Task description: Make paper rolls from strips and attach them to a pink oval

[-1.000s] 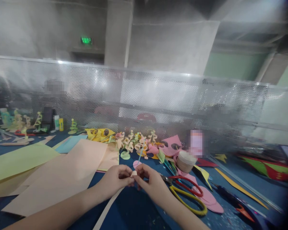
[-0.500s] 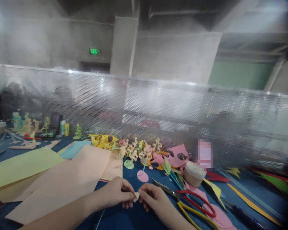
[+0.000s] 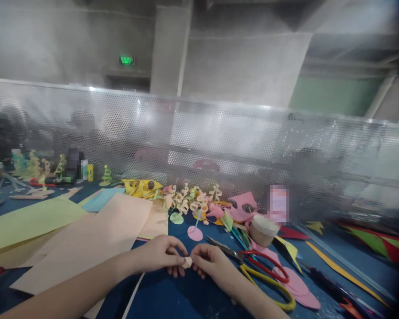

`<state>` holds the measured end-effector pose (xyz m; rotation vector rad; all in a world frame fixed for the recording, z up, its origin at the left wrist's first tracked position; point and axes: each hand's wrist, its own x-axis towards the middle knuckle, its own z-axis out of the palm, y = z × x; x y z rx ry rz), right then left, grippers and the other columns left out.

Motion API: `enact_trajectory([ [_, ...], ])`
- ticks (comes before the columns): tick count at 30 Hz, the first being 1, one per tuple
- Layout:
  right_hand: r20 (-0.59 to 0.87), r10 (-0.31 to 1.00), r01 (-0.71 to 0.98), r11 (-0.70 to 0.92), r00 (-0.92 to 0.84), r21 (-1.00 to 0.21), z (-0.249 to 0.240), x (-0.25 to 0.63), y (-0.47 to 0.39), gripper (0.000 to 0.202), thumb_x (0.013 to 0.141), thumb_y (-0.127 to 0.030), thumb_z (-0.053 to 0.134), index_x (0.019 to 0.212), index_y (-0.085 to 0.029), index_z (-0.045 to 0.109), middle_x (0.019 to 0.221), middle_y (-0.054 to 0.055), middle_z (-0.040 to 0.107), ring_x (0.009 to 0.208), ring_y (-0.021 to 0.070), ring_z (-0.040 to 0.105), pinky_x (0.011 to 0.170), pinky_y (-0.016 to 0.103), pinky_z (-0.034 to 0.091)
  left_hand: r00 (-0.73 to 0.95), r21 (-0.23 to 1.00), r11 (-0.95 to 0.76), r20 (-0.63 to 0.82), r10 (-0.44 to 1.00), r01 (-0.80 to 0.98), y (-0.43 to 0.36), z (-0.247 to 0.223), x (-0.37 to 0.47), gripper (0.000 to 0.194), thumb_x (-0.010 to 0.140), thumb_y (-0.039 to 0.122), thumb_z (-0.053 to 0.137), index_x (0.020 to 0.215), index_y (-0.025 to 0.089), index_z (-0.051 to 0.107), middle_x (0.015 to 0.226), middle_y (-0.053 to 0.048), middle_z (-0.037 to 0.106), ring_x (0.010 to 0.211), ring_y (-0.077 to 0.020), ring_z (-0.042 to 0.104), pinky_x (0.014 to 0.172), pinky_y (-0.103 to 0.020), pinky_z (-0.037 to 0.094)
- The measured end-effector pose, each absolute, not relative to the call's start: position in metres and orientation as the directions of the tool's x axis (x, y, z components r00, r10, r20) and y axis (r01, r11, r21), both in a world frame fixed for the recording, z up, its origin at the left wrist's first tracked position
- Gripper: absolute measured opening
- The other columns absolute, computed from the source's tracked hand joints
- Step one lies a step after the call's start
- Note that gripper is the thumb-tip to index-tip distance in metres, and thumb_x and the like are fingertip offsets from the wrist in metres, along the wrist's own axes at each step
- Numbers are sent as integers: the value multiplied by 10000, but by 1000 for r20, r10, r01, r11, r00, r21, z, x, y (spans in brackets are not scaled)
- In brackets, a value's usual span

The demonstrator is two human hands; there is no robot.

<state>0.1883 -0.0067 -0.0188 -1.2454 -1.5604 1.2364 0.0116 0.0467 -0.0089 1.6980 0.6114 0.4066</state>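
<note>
A small folded piece of cream paper is pinched between my two hands over the dark blue tabletop. My left hand grips its left side with thumb and fingers. On the other side, the fingertips of my right hand press against its right edge. Just beyond the hands lies a pink paper disc with a thin blue stick standing up from it. Scissors with red and yellow handles rest right beside my right hand, blades slightly apart.
Peach paper sheets and a light green sheet spread on the left. Curled paper figures cluster at the back. A lidded tub, pink paper discs and a dark blue pen-like tool lie right. A perforated metal screen stands behind.
The view has tilted down slightly, so everything sits a little higher. The folded paper has turned a bit between my fingers, which keep their pinch.
</note>
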Motion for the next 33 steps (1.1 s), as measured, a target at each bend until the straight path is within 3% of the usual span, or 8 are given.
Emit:
enact_trajectory([
  [15, -28, 919, 221, 65, -393, -973, 8, 186, -19, 263, 713, -400, 579, 697, -140, 543, 611, -25, 538, 519, 76, 473, 548, 216, 395, 928, 970, 61, -243, 282, 235, 47, 10, 2, 222, 698, 365, 639, 799, 168, 626, 676, -22, 692, 516, -112, 619, 499, -201, 431],
  [19, 9, 922, 298, 134, -387, -945, 8, 182, -21, 191, 765, -338, 521, 721, -152, 527, 635, -13, 564, 546, 90, 491, 548, 213, 391, 908, 967, 55, -251, 336, 247, 42, 18, 1, 185, 668, 302, 647, 791, 166, 669, 772, -25, 680, 581, -130, 635, 498, -210, 450],
  [26, 90, 953, 451, 218, -288, -866, 6, 180, -20, 101, 750, -235, 487, 685, -161, 509, 588, -27, 515, 539, 104, 488, 518, 207, 366, 848, 972, 16, -213, 486, 235, 37, 22, 2, 244, 650, 368, 669, 774, 160, 636, 669, -7, 660, 582, -132, 614, 539, -231, 450],
  [33, 75, 952, 495, 222, -298, -840, 11, 177, -24, 93, 752, -218, 468, 706, -160, 525, 594, -22, 530, 545, 108, 491, 514, 205, 353, 828, 952, -78, -216, 518, 297, 43, 14, 3, 236, 636, 370, 676, 693, 152, 607, 628, 13, 629, 420, -60, 516, 399, -163, 337],
])
